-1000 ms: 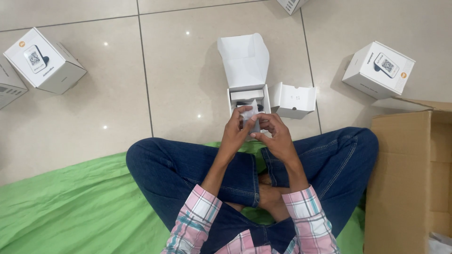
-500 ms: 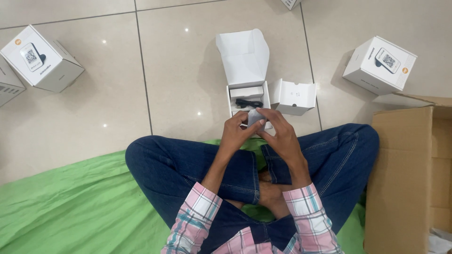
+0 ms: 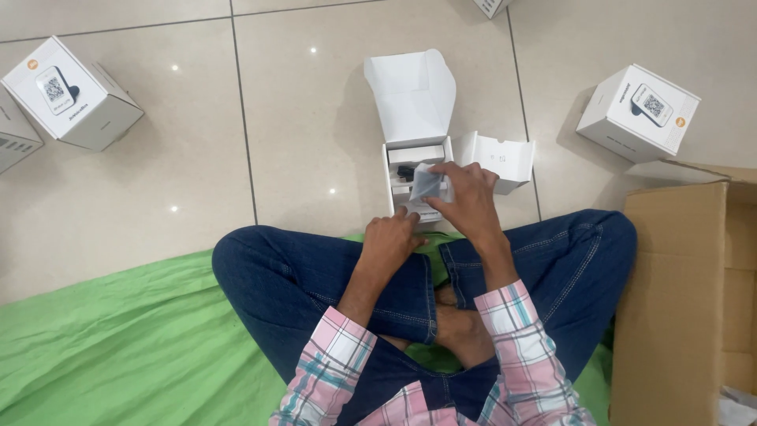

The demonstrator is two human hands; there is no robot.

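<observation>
Head view: a small grey pouch (image 3: 428, 184) was gripped in the right hand (image 3: 471, 201), moved from the lap to above the open white box (image 3: 415, 154). The left hand (image 3: 388, 241), loosely curled and empty, was rested at the box's near edge, released from the pouch.

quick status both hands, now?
Left hand: fingers curled, resting on the near edge of the open white box, nothing visibly gripped.
Right hand: closed on a small grey packet held over the box.
</observation>
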